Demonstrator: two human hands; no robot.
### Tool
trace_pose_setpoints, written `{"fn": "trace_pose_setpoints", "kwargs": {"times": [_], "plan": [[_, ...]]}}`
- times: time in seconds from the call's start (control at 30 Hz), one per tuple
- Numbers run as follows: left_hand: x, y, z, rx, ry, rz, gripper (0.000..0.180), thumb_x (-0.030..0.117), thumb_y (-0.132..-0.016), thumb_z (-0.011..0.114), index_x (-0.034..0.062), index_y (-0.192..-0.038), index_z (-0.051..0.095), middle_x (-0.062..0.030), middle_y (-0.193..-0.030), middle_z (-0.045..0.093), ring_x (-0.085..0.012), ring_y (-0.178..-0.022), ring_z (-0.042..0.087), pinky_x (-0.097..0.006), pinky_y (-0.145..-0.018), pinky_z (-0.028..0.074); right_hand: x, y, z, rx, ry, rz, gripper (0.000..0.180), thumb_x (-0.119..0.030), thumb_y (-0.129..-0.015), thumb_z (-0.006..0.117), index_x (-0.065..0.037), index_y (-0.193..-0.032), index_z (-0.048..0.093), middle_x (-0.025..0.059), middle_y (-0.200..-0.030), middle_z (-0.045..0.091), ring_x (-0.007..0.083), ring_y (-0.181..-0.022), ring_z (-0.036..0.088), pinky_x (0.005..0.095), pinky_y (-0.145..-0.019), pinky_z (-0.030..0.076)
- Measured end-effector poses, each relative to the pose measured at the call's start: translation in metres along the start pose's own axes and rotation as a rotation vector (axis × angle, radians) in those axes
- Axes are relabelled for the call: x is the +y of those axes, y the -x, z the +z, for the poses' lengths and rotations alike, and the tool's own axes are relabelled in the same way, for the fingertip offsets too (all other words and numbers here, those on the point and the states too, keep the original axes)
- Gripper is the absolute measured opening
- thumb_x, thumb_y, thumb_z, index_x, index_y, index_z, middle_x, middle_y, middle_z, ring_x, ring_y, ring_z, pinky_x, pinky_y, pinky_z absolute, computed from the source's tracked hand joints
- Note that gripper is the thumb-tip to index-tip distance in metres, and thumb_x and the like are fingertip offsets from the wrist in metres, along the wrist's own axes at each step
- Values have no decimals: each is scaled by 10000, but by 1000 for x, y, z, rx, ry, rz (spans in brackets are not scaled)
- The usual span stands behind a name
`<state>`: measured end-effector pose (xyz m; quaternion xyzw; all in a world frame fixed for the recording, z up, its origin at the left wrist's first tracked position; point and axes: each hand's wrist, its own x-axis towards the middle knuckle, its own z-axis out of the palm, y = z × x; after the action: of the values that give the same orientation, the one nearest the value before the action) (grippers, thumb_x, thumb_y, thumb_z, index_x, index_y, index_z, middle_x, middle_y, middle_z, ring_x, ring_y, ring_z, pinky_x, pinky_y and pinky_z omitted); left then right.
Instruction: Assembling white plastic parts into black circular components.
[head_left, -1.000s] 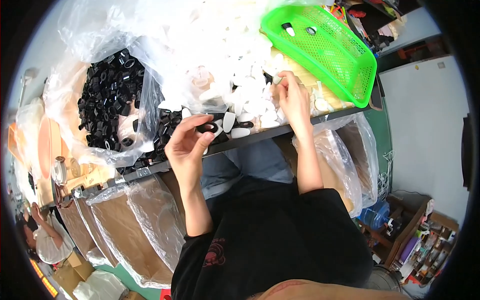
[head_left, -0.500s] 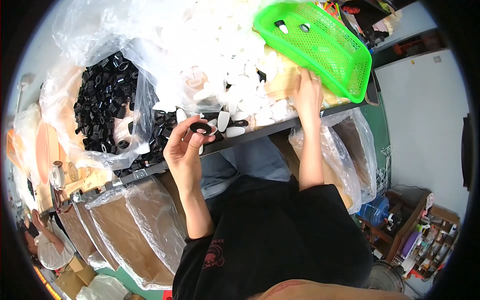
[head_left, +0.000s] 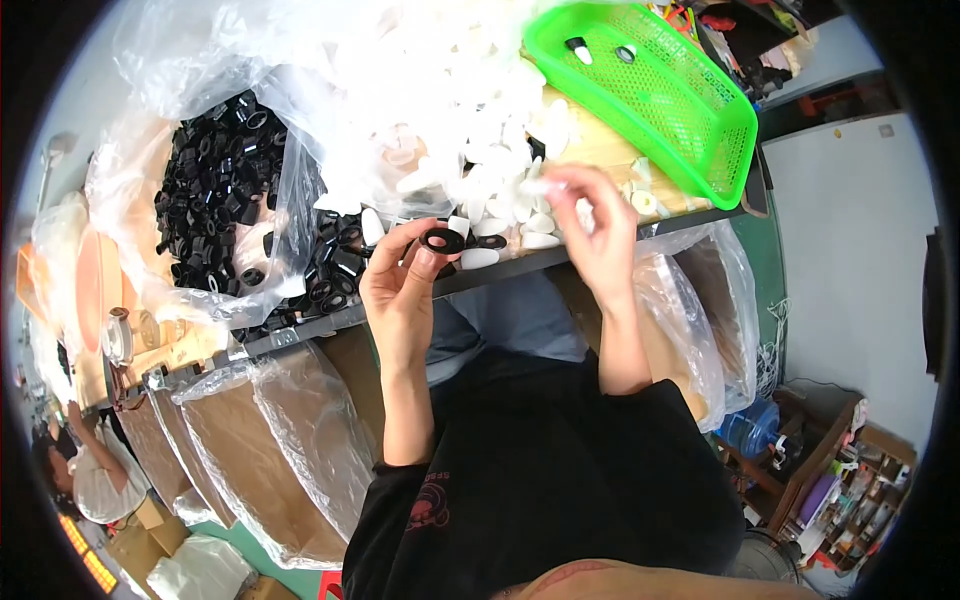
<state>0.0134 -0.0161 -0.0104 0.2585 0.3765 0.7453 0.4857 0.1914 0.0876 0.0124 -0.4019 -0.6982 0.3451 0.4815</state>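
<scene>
My left hand point(head_left: 396, 292) pinches a black plastic ring point(head_left: 441, 240) between thumb and fingers above the table's front edge, its round opening facing up. My right hand point(head_left: 600, 228), slightly blurred, has its thumb and forefinger closed on a small white plastic piece point(head_left: 541, 187). Beneath and between the hands lie loose white oval pieces point(head_left: 480, 259). Black rings point(head_left: 330, 290) are heaped to the left of my left hand. Right of my right hand stands a green plastic basket point(head_left: 668, 140), with two black-and-white pieces point(head_left: 579, 50) inside.
A clear plastic bag point(head_left: 295, 215) of black rings lies open at left. White pieces point(head_left: 400, 80) pile up at the back. Plastic-lined bags point(head_left: 270, 450) hang below the table edge point(head_left: 505, 275). Another person point(head_left: 95, 465) is at far left.
My right hand has drawn back left from beside the basket, now with a white piece in its fingers. My left hand has shifted slightly right and up, still holding the black ring.
</scene>
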Motion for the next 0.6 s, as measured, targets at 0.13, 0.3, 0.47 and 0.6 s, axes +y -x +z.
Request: {"fn": "trace_pose_setpoints", "kwargs": {"times": [0.13,0.3,0.47,0.6], "plan": [[-2,-1,6,-11,-60,43,233,-3,-928,583,-33,-1157,612,-97,-1136,588,-157,-984,600,-300,-849,535,-38,12,14,-159,-6,-277,213,70,-776,701,-38,-960,715,93,-969,648,197,-800,644,280,-669,516],[-2,-1,4,26,-158,63,225,-1,-928,584,-32,-1147,624,-83,-1110,583,-150,-976,592,-290,-841,533,-35,9,12,-93,52,-319,186,81,-773,681,-20,-928,698,107,-914,645,204,-764,637,272,-646,501],[4,-2,-10,105,-189,82,244,-1,-929,586,-47,-1167,611,-73,-1089,586,-140,-964,594,-312,-843,547,13,-13,-12,-2,269,-64,110,41,-817,632,-17,-906,662,118,-904,653,228,-753,613,286,-648,485],[0,-3,-6,85,-153,74,242,0,-929,586,-46,-1165,612,-72,-1088,586,-141,-965,594,-314,-848,546,39,-28,-2,-75,536,-228,81,-24,-831,653,-16,-911,655,118,-908,652,277,-834,601,340,-717,487]]}}
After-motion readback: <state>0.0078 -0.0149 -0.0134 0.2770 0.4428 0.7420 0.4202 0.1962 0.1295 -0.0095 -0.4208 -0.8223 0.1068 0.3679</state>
